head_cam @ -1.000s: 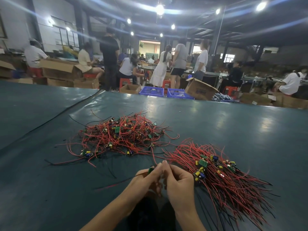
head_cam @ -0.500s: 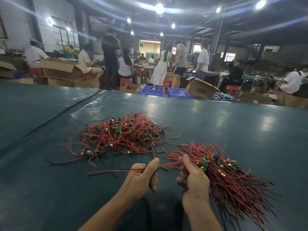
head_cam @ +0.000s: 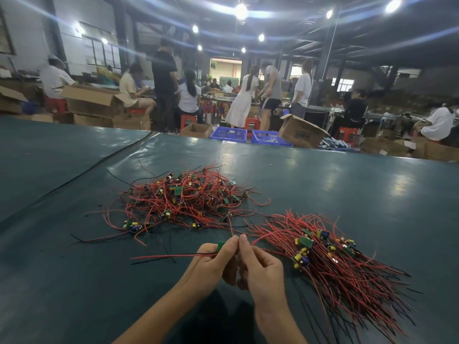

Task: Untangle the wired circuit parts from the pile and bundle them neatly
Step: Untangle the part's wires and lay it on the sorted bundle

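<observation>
one board (head_cam: 221,245) sits pinched in the left hand (head_cam: 211,264) at lower centre; the right hand (head_cam: 260,266) pinches a red wire (head_cam: 259,240).

We find the hall dim overall, lit by round ceiling lamps (head_cam: 241,11) that burn out to white and throw long blue-white streaks of flare across the upper frame. Their light returns as soft glare patches on the dark green table (head_cam: 387,184). The tangled pile (head_cam: 183,199) and the sorted bundle (head_cam: 342,266) read sharp and evenly lit, with only faint shadows. The workers (head_cam: 248,100) behind are soft and slightly smeared. We note wide-angle bending of lines toward the edges.
</observation>
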{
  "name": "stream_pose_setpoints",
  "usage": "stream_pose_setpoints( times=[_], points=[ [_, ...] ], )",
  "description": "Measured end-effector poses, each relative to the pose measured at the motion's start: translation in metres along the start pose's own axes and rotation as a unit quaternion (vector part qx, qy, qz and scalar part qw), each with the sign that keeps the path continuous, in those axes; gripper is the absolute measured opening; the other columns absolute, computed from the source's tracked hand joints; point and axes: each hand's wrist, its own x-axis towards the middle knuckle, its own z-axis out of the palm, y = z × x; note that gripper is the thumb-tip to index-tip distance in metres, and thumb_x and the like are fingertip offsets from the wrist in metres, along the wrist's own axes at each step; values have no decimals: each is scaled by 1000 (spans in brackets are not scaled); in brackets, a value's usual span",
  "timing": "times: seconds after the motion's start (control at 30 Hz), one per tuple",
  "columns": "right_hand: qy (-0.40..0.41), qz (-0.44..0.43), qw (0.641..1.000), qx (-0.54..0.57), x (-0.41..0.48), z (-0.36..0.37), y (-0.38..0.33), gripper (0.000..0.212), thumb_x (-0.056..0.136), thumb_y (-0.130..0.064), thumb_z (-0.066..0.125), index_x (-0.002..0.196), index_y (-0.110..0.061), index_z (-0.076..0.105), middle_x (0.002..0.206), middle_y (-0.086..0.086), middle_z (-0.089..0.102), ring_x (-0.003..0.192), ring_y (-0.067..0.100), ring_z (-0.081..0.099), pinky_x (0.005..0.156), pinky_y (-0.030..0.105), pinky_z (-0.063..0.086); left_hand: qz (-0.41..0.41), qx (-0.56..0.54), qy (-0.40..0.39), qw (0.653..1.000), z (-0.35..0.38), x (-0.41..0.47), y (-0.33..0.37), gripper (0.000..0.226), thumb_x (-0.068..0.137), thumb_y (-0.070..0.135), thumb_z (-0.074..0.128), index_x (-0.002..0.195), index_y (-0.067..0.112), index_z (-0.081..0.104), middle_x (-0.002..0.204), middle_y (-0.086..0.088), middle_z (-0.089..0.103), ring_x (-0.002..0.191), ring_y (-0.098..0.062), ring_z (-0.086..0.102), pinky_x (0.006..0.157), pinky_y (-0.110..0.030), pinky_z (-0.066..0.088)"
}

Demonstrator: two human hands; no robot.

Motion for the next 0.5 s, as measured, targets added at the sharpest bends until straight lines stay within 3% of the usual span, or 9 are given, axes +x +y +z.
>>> stream_pose_setpoints(
  times=[0.13,0.3,0.5],
  points=[
    [62,-29,998,0,5,-3,0,29,89,-33,66,70,-15,79,54,-2,57,49,9,49,47,24,42,21,38,-14,999,0,0,-6,62,95,51,49,46,14,57,48,-5,57,51,-16,56,60,-22,45],
    [174,-25,980,98,24,-39,-14,33,93,-26,65,64,-18,79,51,-7,49,40,2,35,36,17,32,24,48,-8,999,-4,3,-5,62,92,47,44,38,18,51,43,-7,55,48,-17,56,64,-21,46],
    [162,-31,979,123,25,-38,-14,29,87,-38,67,74,-15,78,55,-7,51,41,4,34,36,18,32,-7,39,21,999,-3,0,0,68,90,59,50,39,13,52,46,-10,56,50,-17,56,65,-25,49]
  ],
)
